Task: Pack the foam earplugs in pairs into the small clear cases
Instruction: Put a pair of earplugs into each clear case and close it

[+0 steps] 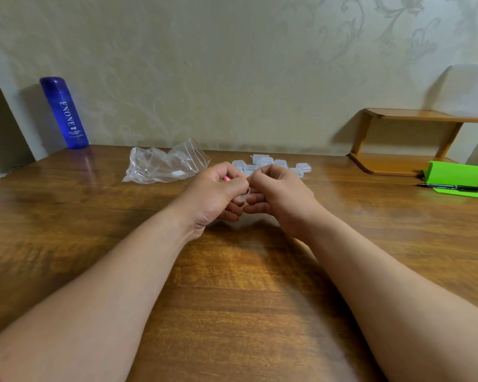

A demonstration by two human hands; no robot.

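Both hands met over the middle of the bench (232,285). The left hand (218,194) had its fingers curled round a pink earplug (227,178), and the right hand (279,194) pinched a clear case (243,195), held just off the wood. One pair was seemingly going in. The pile of cases (271,164) waited behind, beside a crumpled bag (163,168); none showed colour inside, so most packing probably remained. Only the earplug's tip showed, pointing away from the person, with its long axis hidden in the fist.

Both forearms bare — left hand (214,195), right hand (283,198) (bare too).
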